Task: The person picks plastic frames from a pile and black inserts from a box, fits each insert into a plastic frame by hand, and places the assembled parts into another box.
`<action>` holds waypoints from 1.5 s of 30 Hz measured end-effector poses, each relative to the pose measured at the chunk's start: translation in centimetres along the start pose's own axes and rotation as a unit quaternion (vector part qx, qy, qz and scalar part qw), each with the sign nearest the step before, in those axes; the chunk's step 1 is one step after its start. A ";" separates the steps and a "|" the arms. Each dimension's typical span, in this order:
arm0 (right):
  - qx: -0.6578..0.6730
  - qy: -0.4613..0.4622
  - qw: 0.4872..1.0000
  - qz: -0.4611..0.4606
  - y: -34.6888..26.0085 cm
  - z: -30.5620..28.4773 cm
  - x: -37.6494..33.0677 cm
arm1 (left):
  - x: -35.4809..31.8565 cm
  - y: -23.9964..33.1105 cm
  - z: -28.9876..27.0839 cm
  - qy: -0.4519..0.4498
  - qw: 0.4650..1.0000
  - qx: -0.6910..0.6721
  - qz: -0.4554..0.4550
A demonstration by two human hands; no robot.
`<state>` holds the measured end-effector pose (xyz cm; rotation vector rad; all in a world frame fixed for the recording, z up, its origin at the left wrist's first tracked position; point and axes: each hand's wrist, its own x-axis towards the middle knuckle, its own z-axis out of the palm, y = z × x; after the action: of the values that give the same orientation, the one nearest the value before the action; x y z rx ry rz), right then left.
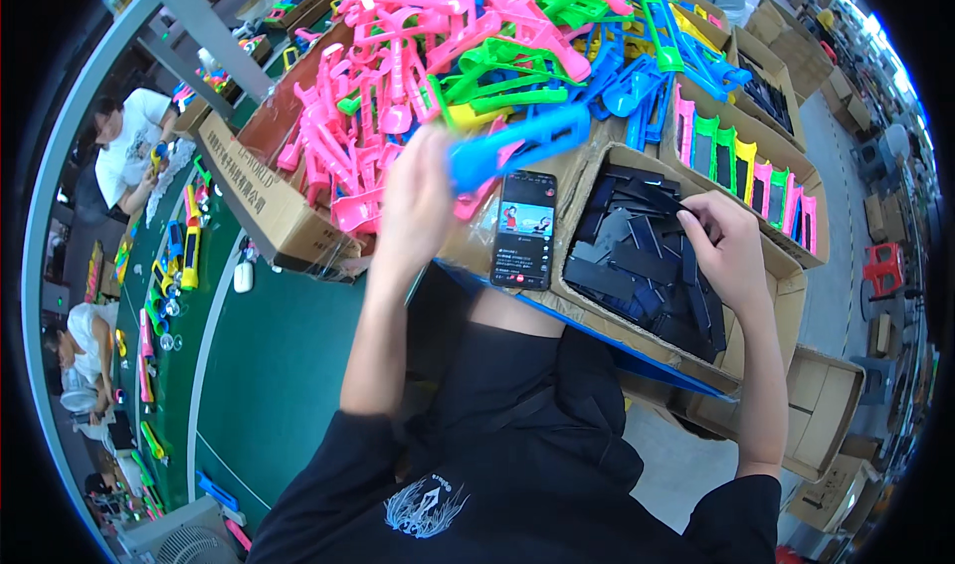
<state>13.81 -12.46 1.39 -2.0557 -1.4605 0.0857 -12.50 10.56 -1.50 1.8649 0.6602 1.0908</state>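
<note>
Nearest, the right hand reaches into the cardboard box of dark flat plates, fingers curled down onto the plates at the box's far right corner; whether it has pinched one I cannot tell. Left of that box, a smartphone lies propped on the box edge. Left of the phone, the blurred left hand is closed around a blue plastic piece, whose long axis runs rightward and slightly up, over the box's far-left corner. Beyond lies the pile of coloured plastic parts.

Bright even indoor light, vivid colours, left hand motion-blurred, strong fisheye bending, black corners
</note>
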 end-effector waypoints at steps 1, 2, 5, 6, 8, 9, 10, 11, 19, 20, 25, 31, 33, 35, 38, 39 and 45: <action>0.076 -0.013 0.993 0.090 0.0 -0.3 -0.9 | -1.4 0.7 -0.7 0.005 0.996 -0.073 -0.059; 0.078 -0.011 0.993 0.093 -0.3 -0.2 -1.7 | -3.0 1.5 -1.9 0.014 0.983 -0.137 -0.120; 0.434 -0.038 0.875 0.212 -1.3 0.9 -4.7 | -8.3 0.1 -5.0 -0.115 0.952 -0.223 -0.176; 0.470 -0.055 0.854 0.215 -2.3 1.5 -5.6 | -10.2 -0.4 -5.4 -0.145 0.940 -0.222 -0.215; 0.495 -0.080 0.834 0.229 -4.0 2.5 -7.6 | -14.1 -1.1 -5.1 -0.242 0.891 -0.224 -0.311; 0.524 -0.099 0.815 0.227 -4.8 3.1 -8.4 | -16.2 -1.9 -4.5 -0.281 0.876 -0.206 -0.334; 0.549 -0.117 0.796 0.226 -5.8 3.6 -9.2 | -18.1 -2.4 -3.6 -0.321 0.857 -0.190 -0.356; 0.565 -0.136 0.783 0.222 -6.5 4.5 -10.0 | -19.6 -2.5 -2.5 -0.331 0.850 -0.194 -0.362; 0.710 -0.176 0.643 0.227 -6.7 12.7 -18.5 | -24.8 -1.3 5.7 -0.267 0.709 -0.394 -0.520; 0.707 -0.163 0.646 0.236 -6.6 13.2 -19.0 | -25.3 -1.4 6.0 -0.271 0.692 -0.423 -0.518; 0.723 -0.053 0.625 0.289 -5.7 14.0 -20.9 | -26.8 -2.4 5.5 -0.316 0.624 -0.535 -0.474; 0.693 0.053 0.642 0.325 -6.3 14.3 -19.4 | -26.1 -2.1 6.5 -0.308 0.559 -0.558 -0.531; 0.682 0.058 0.660 0.310 -6.4 14.6 -19.0 | -26.0 -2.3 6.9 -0.260 0.540 -0.587 -0.545; 0.677 0.052 0.667 0.305 -6.8 14.7 -18.5 | -26.0 -2.6 7.4 -0.188 0.526 -0.637 -0.532; 0.667 0.047 0.678 0.306 -7.4 14.5 -18.3 | -25.7 -2.4 7.1 -0.138 0.593 -0.638 -0.471; 0.638 0.019 0.704 0.313 -7.2 14.4 -18.5 | -25.6 -2.5 7.0 -0.128 0.623 -0.618 -0.462; 0.484 -0.118 0.807 0.317 -7.6 14.2 -19.2 | -24.7 -1.5 6.9 -0.108 0.746 -0.474 -0.455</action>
<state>-5.50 -21.54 -11.73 -1.5408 -0.5207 1.1398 -18.33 -10.44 -15.05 0.5813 0.5866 0.3635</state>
